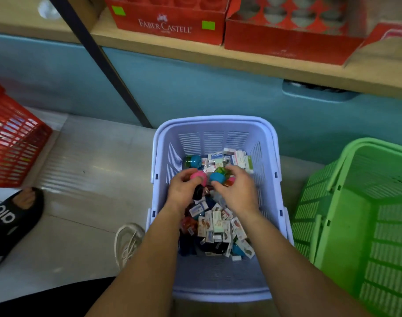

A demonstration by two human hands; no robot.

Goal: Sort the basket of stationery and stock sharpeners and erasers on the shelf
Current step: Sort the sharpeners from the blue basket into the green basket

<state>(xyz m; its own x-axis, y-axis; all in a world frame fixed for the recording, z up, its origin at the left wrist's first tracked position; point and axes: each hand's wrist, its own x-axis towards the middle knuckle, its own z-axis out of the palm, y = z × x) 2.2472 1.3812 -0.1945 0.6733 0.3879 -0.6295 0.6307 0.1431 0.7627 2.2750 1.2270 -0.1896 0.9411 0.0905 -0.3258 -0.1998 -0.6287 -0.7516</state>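
**Both hands deep in the lilac basket, each closed on a sharpener**

The lilac basket point(163, 156) stands on the pale floor point(92, 179) just below the middle of the view, straight ahead of the person. Both forearms reach into it from 6 o'clock.

The left hand point(184, 191) has its fingers curled round a pink sharpener point(198, 177). A small black thing sits under its thumb, but whether the hand holds it cannot be told. Just beside it, at 3 o'clock, the right hand point(237, 191) is clasped over a blue sharpener point(216, 178). A green sharpener point(223, 171) touches the blue one at the fingertips. The two hands nearly meet over the middle of the basket.

Boxed erasers point(216, 223) lie in a loose heap at 6 o'clock from the hands, between the wrists. More of them are piled against the far wall at 12 o'clock. A second blue sharpener point(194, 161) rests at 11 o'clock from the left hand.

At 3 o'clock of the lilac basket stands a green basket point(355, 225), and well apart at 9 o'clock a red basket point(12, 145). At 12 o'clock runs the wooden shelf point(264, 64), carrying a red Faber-Castell box point(168, 26) and beside it another red box point(287, 43). A white shoe point(129, 241) sits close against the basket at 8 o'clock, with a black slipper point(12, 220) farther out.
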